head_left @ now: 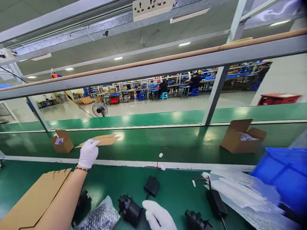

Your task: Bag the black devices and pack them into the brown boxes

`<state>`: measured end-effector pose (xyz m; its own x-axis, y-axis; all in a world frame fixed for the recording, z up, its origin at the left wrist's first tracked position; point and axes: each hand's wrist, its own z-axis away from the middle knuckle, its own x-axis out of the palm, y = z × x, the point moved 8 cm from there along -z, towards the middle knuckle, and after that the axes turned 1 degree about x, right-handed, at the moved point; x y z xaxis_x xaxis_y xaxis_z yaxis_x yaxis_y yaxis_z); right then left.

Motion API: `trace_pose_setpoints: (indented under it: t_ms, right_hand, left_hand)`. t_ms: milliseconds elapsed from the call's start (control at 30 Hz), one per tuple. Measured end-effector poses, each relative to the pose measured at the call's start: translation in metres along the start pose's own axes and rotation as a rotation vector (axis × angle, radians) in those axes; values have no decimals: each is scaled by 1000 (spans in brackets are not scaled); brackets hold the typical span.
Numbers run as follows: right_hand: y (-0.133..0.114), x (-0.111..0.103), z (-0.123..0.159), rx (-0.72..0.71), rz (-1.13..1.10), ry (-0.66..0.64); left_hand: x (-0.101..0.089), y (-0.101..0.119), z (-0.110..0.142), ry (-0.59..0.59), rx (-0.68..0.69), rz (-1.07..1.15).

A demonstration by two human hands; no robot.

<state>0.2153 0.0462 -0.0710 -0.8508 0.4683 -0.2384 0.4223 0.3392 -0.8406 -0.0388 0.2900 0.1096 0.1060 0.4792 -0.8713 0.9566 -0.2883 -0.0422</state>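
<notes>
My left hand (88, 154), in a white glove, reaches forward over the conveyor with its fingers closed at the near edge of a flat cardboard piece (106, 139). My right hand (159, 215), also gloved, is low in the view beside a black pump-like part (130, 209). Its fingers are loosely bent with a gap at the thumb, and nothing shows in them. Just beyond it lies a small black box (152, 186) with a thin wire and white connectors. A bubble-wrapped item (102, 214) lies left of the pump-like part. Flat cardboard sheets (35, 195) lie under my left forearm.
Open cardboard boxes stand on the green conveyor (144, 145), one at left (62, 142) and another at right (242, 137). Bubble bags (247, 195), a black adapter (216, 203), another black part (197, 220) and a blue bin (283, 179) are at right. Metal posts and rails cross ahead.
</notes>
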Motion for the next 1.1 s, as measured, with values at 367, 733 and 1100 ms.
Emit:
trace_pose_setpoints:
  t_ms: [367, 733, 1100]
  right_hand:
    - [-40, -33, -12, 651, -973, -260]
    - [-106, -45, 48, 374, -72, -51]
    - [-112, -73, 117, 102, -173, -160]
  left_hand:
    - [-99, 121, 241, -261, 352, 1241]
    - [-148, 155, 315, -406, -119, 1679]
    - [-98, 131, 338, 193, -225, 1322]
